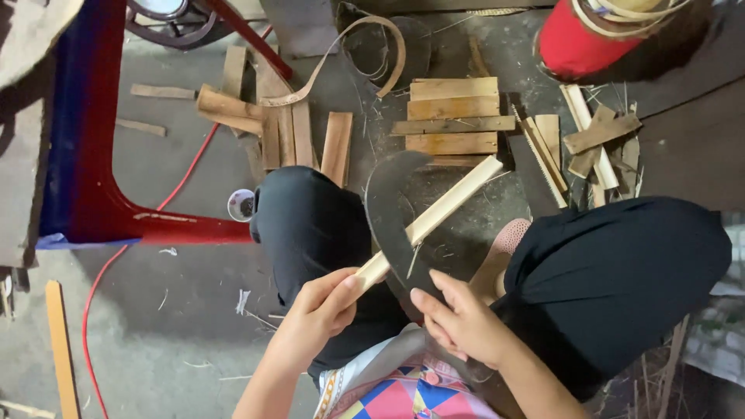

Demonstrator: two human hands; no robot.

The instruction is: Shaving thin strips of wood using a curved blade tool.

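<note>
My left hand (318, 310) grips the near end of a pale bamboo strip (442, 209) that slants up and to the right over my knees. My right hand (462, 318) holds a large dark curved knife (388, 206), fingers lying along its blade. The blade crosses under the strip, its hooked tip pointing up at the middle of the view. The knife's handle is hidden below my right hand. My legs in black trousers (310, 225) sit on either side of the work.
Flat bamboo and wood slats (454, 116) lie stacked on the concrete floor ahead, with more scattered pieces (279, 124) to the left and right (590, 140). A red and blue stool leg (93, 186), a red cable (186, 167), a small white cup (240, 205) and a red container (582, 39).
</note>
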